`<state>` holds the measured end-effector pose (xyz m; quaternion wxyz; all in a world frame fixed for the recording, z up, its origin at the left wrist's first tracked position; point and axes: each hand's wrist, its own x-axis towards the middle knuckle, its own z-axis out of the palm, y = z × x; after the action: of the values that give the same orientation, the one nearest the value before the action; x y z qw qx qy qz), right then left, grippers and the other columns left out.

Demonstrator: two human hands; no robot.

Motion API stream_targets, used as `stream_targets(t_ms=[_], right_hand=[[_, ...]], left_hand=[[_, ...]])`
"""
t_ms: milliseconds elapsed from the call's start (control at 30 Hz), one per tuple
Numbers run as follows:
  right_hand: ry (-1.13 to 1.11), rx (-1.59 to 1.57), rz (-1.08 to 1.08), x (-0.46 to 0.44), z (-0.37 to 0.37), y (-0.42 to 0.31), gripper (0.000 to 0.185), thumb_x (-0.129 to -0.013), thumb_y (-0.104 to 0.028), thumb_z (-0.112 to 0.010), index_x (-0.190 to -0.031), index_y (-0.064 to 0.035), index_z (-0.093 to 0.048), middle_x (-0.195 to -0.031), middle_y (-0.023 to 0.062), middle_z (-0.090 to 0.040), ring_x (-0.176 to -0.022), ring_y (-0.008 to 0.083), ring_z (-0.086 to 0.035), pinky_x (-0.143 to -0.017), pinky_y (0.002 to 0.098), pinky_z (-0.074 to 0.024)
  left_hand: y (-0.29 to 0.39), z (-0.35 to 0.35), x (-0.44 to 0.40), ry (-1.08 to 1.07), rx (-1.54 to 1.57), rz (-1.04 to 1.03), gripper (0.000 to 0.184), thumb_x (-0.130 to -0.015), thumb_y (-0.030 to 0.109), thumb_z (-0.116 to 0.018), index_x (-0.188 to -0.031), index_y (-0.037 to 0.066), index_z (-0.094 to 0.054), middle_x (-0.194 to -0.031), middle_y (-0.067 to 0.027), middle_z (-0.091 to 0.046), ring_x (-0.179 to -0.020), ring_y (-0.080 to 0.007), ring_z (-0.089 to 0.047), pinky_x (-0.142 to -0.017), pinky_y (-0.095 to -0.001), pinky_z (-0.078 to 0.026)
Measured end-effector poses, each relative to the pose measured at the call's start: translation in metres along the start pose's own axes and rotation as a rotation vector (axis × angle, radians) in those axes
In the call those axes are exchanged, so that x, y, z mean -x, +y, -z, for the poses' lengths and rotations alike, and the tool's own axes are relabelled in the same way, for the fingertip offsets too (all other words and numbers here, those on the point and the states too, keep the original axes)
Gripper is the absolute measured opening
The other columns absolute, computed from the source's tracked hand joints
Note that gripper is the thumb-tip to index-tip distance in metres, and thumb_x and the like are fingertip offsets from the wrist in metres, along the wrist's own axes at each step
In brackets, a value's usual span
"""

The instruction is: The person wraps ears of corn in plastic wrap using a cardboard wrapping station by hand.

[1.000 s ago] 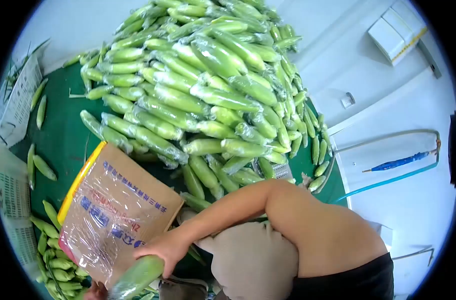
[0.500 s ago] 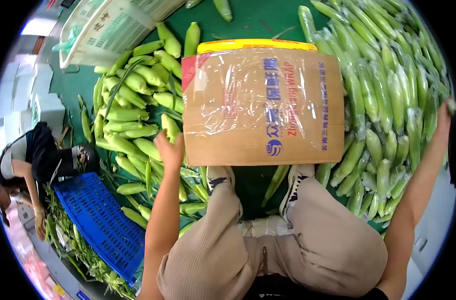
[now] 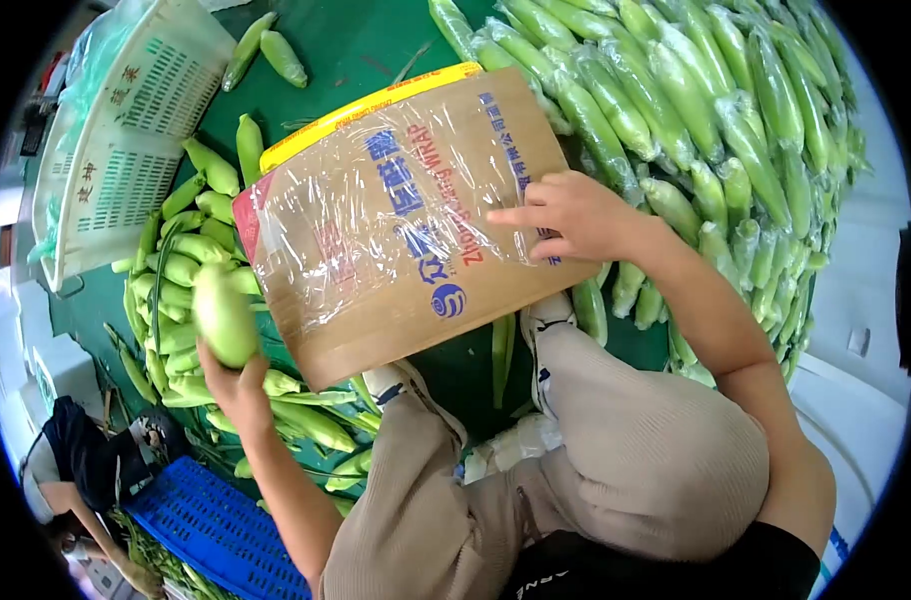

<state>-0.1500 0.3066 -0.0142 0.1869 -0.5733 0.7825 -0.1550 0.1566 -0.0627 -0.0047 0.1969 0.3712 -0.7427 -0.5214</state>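
Note:
My left hand is closed around the lower end of a green ear of corn, which is slightly blurred and held upright. Below and around it lies a pile of unwrapped corn ears. A cardboard box with blue and red lettering sits in front of my legs, clear plastic film stretched over its top. My right hand hovers over or touches the box's right part, its forefinger extended and the other fingers partly bent, nothing seen in them. Along the box's far edge runs a yellow strip.
Film-wrapped corn ears are heaped on the right. A white plastic crate stands at the upper left, two corn ears near it. At the lower left, another person bends beside a blue crate.
My right hand has come from the far right to the box. My left hand has raised an ear of corn from the pile. The whole view has turned to the right.

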Motion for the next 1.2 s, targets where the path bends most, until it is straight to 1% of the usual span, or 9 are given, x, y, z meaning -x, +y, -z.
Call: stream_targets(t_ms=[100,267,433,533,733,833,933,1067,1200], right_hand=[[0.037,0.094,0.061,-0.010,-0.016,0.007,0.050,-0.084,-0.029,-0.077,-0.133,-0.0300,-0.068,-0.084,0.0046,-0.057,-0.086,0.0271,-0.059,-0.084,0.0412,-0.0478],[0.452,-0.082,0.122,0.004,-0.053,0.025,0.016,-0.089,-0.014,-0.072,-0.105,-0.0138,-0.068,-0.086,0.0069,-0.065,-0.083,0.0273,-0.064,-0.075,0.0425,-0.0504],[0.825,-0.617,-0.276,-0.012,-0.057,-0.021,0.014,-0.097,-0.005,-0.065,-0.110,-0.0056,-0.064,-0.095,0.0114,-0.070,-0.092,0.0322,-0.069,-0.080,0.0410,-0.0549],[0.710,-0.317,-0.227,-0.060,-0.046,-0.027,0.027,-0.097,-0.021,-0.071,-0.117,-0.0044,-0.065,-0.106,0.0132,-0.071,-0.098,0.0321,-0.068,-0.088,0.0413,-0.0539],[0.297,0.101,-0.019,-0.107,-0.036,-0.042,0.079,-0.070,-0.045,-0.088,-0.130,-0.0045,-0.056,-0.124,0.0133,-0.058,-0.116,0.0340,-0.056,-0.099,0.0464,-0.0463],[0.373,0.070,0.045,-0.116,-0.037,-0.031,0.078,-0.065,-0.040,-0.091,-0.126,-0.0049,-0.058,-0.119,0.0119,-0.055,-0.112,0.0337,-0.056,-0.098,0.0464,-0.0471],[0.426,0.043,0.005,-0.111,-0.049,-0.038,0.074,-0.065,-0.034,-0.093,-0.128,-0.0116,-0.061,-0.115,0.0109,-0.055,-0.109,0.0329,-0.055,-0.095,0.0452,-0.0495],[0.492,0.117,0.043,-0.102,-0.039,-0.025,0.072,-0.069,-0.033,-0.091,-0.133,-0.0213,-0.061,-0.110,0.0094,-0.055,-0.105,0.0320,-0.056,-0.087,0.0443,-0.0521],[0.319,0.094,0.081,-0.075,-0.025,-0.025,0.069,-0.069,-0.031,-0.090,-0.131,-0.0173,-0.063,-0.108,0.0106,-0.057,-0.102,0.0340,-0.058,-0.085,0.0460,-0.0506]], left_hand=[[0.069,-0.087,-0.024,-0.197,-0.444,-0.585,0.057,-0.078,0.005,-0.072,-0.134,0.004,-0.061,-0.123,-0.0154,-0.065,-0.113,-0.0334,-0.063,-0.097,-0.0425,-0.052],[0.067,-0.173,-0.032,-0.393,-0.850,-0.654,0.063,-0.068,0.014,-0.076,-0.130,0.009,-0.063,-0.115,-0.0126,-0.066,-0.111,-0.0357,-0.062,-0.094,-0.0456,-0.051],[0.072,-0.171,-0.034,-0.463,-0.852,-0.668,0.062,-0.069,0.012,-0.073,-0.129,0.008,-0.062,-0.114,-0.0109,-0.065,-0.110,-0.0349,-0.062,-0.094,-0.0462,-0.052],[0.072,-0.173,-0.040,-0.463,-0.788,-0.691,0.062,-0.069,0.010,-0.072,-0.129,0.005,-0.061,-0.118,-0.0132,-0.063,-0.113,-0.0369,-0.060,-0.096,-0.0460,-0.052],[0.056,-0.158,-0.049,-0.300,-0.589,-0.790,0.066,-0.069,0.020,-0.088,-0.126,0.003,-0.060,-0.126,-0.0156,-0.058,-0.113,-0.0373,-0.058,-0.093,-0.0439,-0.051],[0.006,-0.109,-0.008,-0.005,-0.602,-0.873,0.074,-0.062,0.031,-0.097,-0.123,0.009,-0.062,-0.117,-0.0123,-0.059,-0.105,-0.0339,-0.057,-0.090,-0.0446,-0.047],[-0.011,-0.081,0.008,-0.089,-0.781,-0.434,0.073,-0.060,0.018,-0.095,-0.128,0.010,-0.068,-0.104,-0.0138,-0.060,-0.097,-0.0355,-0.059,-0.087,-0.0437,-0.049],[-0.008,-0.086,-0.009,-0.019,-0.722,-0.398,0.032,-0.081,0.000,-0.072,-0.112,0.007,-0.075,-0.095,-0.0152,-0.070,-0.086,-0.0328,-0.066,-0.074,-0.0378,-0.054],[-0.016,-0.084,0.006,0.228,-0.334,-0.478,0.021,-0.087,-0.011,-0.066,-0.105,0.000,-0.070,-0.108,-0.0163,-0.074,-0.097,-0.0321,-0.073,-0.085,-0.0362,-0.057]])
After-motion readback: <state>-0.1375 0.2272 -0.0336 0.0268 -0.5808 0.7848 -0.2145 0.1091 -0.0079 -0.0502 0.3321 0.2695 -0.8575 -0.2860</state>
